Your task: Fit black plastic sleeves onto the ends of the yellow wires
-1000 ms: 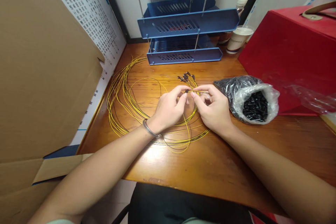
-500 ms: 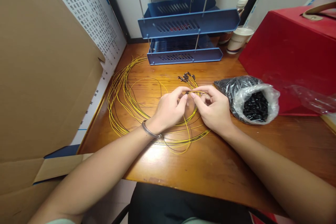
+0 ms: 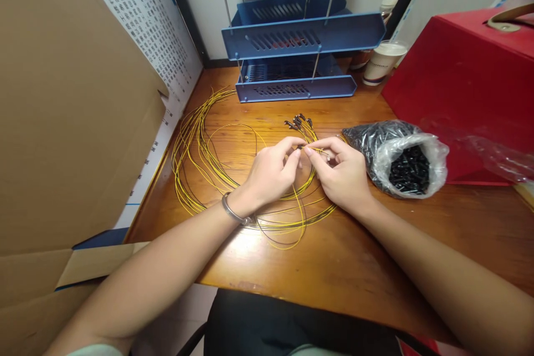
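A loose coil of thin yellow wires lies on the wooden desk. Several of their ends, tipped with small dark caps, fan out just beyond my fingers. My left hand pinches a small dark cap at the end of one yellow wire. My right hand meets it fingertip to fingertip and pinches the same wire end. A clear plastic bag of small black parts lies open right of my right hand.
A blue tiered paper tray stands at the back of the desk. A paper cup and a red box sit at the right. A large cardboard sheet leans along the left edge.
Both hands stay pinched together on the wire end; the fingers shifted slightly and the view drifted a little to the right.
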`<state>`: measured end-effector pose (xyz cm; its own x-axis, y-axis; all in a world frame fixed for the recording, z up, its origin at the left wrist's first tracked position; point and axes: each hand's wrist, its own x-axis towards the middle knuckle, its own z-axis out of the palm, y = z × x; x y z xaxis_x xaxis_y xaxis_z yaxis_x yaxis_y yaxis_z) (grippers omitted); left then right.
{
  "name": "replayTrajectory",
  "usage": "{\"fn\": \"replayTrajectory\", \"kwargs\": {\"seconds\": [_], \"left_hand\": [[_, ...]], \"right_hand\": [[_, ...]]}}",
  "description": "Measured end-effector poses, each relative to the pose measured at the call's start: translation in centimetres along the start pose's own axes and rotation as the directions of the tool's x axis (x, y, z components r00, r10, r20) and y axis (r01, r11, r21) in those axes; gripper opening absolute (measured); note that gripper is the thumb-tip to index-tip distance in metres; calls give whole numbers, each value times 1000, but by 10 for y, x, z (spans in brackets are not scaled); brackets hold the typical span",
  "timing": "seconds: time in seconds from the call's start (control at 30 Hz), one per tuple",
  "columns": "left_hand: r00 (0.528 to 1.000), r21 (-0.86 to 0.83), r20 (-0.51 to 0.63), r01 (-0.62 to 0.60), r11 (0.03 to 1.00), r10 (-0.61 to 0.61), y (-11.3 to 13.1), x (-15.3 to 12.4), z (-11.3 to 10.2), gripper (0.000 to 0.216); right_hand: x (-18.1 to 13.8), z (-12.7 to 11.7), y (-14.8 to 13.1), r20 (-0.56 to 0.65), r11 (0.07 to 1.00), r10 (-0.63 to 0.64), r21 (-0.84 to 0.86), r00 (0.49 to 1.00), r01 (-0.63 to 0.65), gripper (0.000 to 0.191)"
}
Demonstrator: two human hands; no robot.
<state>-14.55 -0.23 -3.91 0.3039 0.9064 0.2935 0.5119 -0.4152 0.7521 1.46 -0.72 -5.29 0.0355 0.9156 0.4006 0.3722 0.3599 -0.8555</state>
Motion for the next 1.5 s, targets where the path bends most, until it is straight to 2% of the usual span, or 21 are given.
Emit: {"fn": "replayTrajectory", "kwargs": {"seconds": [0.27, 0.53, 0.8, 1.03, 1.5], "left_hand": [[998, -30, -43, 32, 999, -33, -2, 1, 1, 28], [1000, -52, 14, -8, 999, 9, -1, 0, 0, 27], [999, -1, -25, 29, 1000, -29, -1, 1, 0, 28], [1000, -3, 16, -16, 1000, 16, 1, 0, -1, 29], [993, 48, -82, 87, 995, -83, -3, 2, 1, 28]], "right_hand": [[-1, 1, -1, -12, 999, -6, 40, 1000, 6, 7], [-1, 0, 1, 19, 997, 4, 74, 1000, -5, 9], [-2, 0, -2, 0, 999, -6, 41, 1000, 6, 6], [-1, 1, 1, 27, 999, 6, 37, 1000, -7, 9], [-1, 0, -4, -11, 1000, 1, 23, 1000, -1, 10]]}}
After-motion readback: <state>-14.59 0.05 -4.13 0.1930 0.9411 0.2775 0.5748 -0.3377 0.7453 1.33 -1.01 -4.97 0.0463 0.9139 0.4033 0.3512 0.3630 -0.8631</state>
